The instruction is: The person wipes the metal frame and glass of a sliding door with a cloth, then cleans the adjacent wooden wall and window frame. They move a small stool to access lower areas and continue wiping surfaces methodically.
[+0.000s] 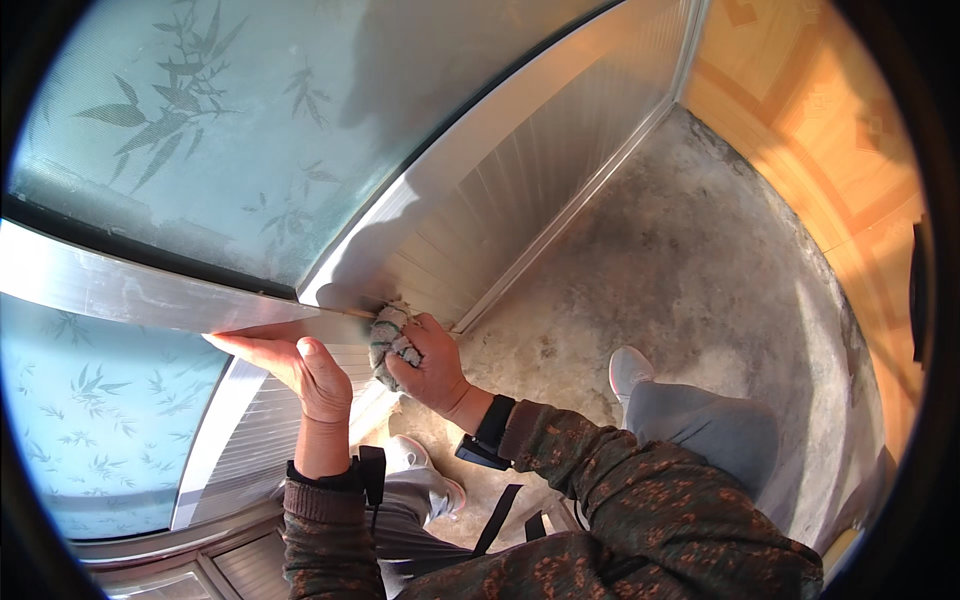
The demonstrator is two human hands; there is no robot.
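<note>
My right hand [435, 366] grips a bunched grey cloth [390, 341] with dark green stripes, held against the edge of a metal-framed door [352, 319], low beside its ribbed panel. To the left, my left hand [311, 371] lies flat with its fingers extended against the metal frame, holding nothing; the thumb stands apart. Above both hands is a frosted glass pane [225, 135] with a bamboo leaf pattern. A second patterned pane [112, 420] shows at the lower left, below the silvery frame rail [135, 289].
A ribbed metal panel [525, 187] runs toward the upper right. Below lies a stained concrete floor [600, 262], where both my shoes [628, 369] stand apart. An orange-brown patterned surface [840, 150] curves along the right. A brown metal frame [195, 559] is at the lower left.
</note>
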